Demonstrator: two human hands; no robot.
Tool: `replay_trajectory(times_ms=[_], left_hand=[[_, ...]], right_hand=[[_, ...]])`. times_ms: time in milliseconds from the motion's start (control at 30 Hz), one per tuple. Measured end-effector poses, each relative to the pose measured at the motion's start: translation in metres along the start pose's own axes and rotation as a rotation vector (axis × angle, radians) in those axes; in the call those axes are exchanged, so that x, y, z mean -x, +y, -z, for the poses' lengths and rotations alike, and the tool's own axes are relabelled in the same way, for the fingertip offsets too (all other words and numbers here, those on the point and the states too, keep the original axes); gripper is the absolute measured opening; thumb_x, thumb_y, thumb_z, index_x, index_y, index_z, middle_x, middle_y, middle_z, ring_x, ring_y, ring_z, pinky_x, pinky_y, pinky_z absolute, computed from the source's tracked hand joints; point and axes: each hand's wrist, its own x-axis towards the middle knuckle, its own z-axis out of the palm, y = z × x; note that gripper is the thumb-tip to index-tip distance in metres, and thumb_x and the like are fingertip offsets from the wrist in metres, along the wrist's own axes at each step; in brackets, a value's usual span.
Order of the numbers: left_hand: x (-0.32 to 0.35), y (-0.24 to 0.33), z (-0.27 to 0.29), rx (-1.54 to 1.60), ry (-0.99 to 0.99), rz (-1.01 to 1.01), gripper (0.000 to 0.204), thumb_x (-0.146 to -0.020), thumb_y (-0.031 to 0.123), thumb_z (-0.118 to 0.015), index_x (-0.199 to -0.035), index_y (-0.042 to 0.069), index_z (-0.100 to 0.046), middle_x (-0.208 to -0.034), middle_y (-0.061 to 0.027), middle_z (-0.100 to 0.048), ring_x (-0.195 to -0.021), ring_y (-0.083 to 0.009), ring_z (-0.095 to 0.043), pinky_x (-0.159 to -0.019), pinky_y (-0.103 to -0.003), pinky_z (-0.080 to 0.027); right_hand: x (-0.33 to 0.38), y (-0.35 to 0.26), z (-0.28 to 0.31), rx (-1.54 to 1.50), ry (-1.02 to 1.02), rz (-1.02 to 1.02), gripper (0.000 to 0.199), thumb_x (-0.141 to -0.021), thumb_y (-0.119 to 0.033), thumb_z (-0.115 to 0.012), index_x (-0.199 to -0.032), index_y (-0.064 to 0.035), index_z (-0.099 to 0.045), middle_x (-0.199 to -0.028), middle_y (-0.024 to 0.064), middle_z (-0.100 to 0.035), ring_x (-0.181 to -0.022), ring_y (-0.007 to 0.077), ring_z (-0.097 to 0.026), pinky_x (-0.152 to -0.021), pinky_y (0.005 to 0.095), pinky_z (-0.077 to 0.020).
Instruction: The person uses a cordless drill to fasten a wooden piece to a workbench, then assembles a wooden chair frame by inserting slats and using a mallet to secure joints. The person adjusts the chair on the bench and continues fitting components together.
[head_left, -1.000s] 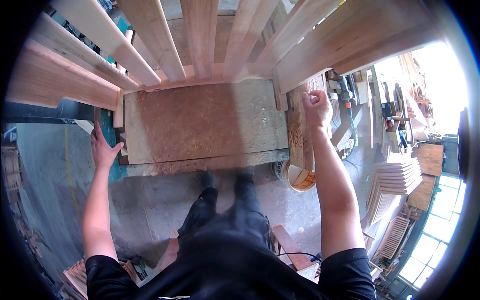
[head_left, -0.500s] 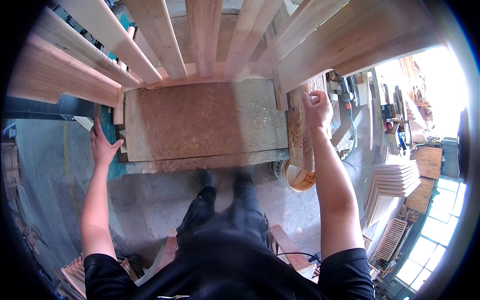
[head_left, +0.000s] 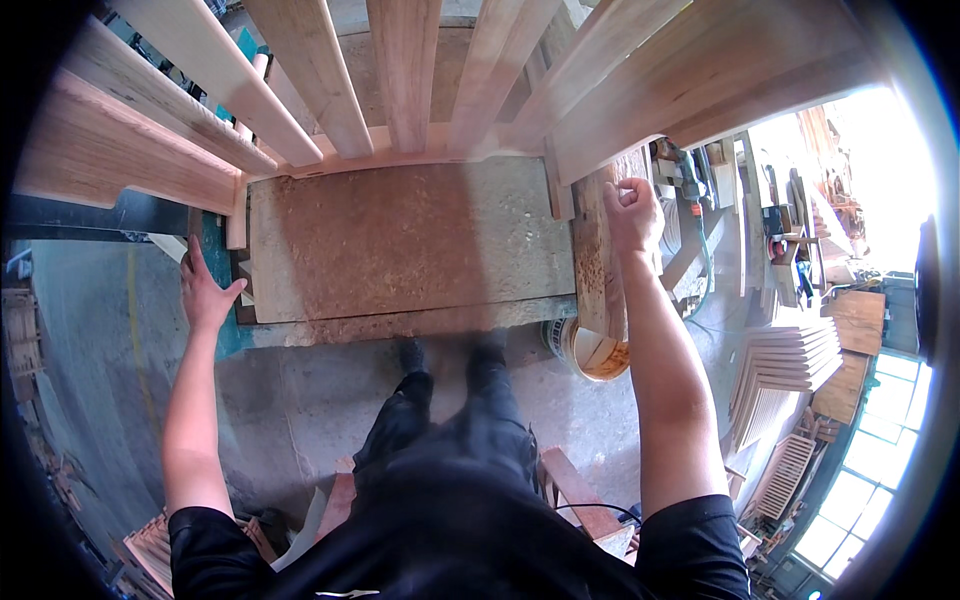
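A pale wooden slatted frame [head_left: 407, 80] rises at the far side of a worn workbench top [head_left: 400, 245], its slats fanning out toward the upper edge. My left hand [head_left: 208, 298] is open at the bench's left edge, index finger stretched up to a thin upright strip and thumb spread toward the bench. My right hand [head_left: 635, 218] is closed, with thumb and fingers curled, beside a rough wooden block [head_left: 597, 260] at the bench's right end. Whatever those curled fingers may hold is hidden. The broad right board [head_left: 700, 95] of the frame slants above that hand.
A white bucket [head_left: 588, 352] with a brown-stained inside stands under the bench's right corner. A power tool with a hose [head_left: 692, 180] lies beyond my right hand. Stacked pale wooden frames [head_left: 785, 365] stand farther right. Reddish boards [head_left: 575, 490] flank my legs.
Both hands keep their places and poses. The view has shifted only very slightly; the frame stands as before.
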Motion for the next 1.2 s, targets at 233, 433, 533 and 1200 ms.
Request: replay_trajectory(times_ms=[233, 433, 533, 1200], left_hand=[[0.0003, 0.001, -0.0001, 0.0, -0.012, 0.019, 0.126, -0.065, 0.03, -0.092, -0.161, 0.017, -0.012, -0.152, -0.0264, -0.037, -0.136, -0.0433, -0.043, -0.108, -0.049, -0.045], [0.0004, -0.001, -0.002, 0.003, -0.014, 0.024, 0.126, -0.065, 0.031, -0.092, -0.161, 0.018, -0.011, -0.152, -0.0264, -0.036, -0.136, -0.0431, -0.044, -0.107, -0.05, -0.046], [0.0004, -0.0032, -0.0038, 0.007, -0.003, 0.013, 0.127, -0.065, 0.031, -0.092, -0.162, 0.018, -0.011, -0.152, -0.0264, -0.036, -0.135, -0.0431, -0.044, -0.107, -0.05, -0.046], [-0.0004, -0.0004, -0.0009, 0.015, -0.006, 0.009, 0.126, -0.065, 0.032, -0.092, -0.162, 0.017, -0.011, -0.151, -0.0269, -0.038, -0.136, -0.0438, -0.044, -0.108, -0.05, -0.044]], right_hand=[[0.0, 0.0012, -0.0008, 0.022, 0.004, 0.011, 0.029, -0.082, -0.034, -0.079, -0.097, -0.0115, -0.068, -0.065, -0.0036, -0.054, -0.059, 0.0112, -0.052, -0.06, 0.0302, -0.0467], [0.0001, 0.0014, -0.002, 0.009, 0.002, 0.006, 0.029, -0.082, -0.033, -0.079, -0.097, -0.0117, -0.068, -0.064, -0.0036, -0.054, -0.059, 0.0112, -0.052, -0.06, 0.0299, -0.047], [0.0004, 0.0013, -0.002, 0.002, 0.004, 0.018, 0.028, -0.082, -0.033, -0.079, -0.097, -0.0117, -0.068, -0.064, -0.0033, -0.054, -0.059, 0.0116, -0.052, -0.06, 0.0302, -0.0471], [0.0035, -0.0047, -0.0033, 0.024, 0.019, 0.002, 0.025, -0.08, -0.032, -0.079, -0.093, -0.0148, -0.067, -0.066, 0.0006, -0.059, -0.062, 0.0202, -0.06, -0.062, 0.0379, -0.0498]])
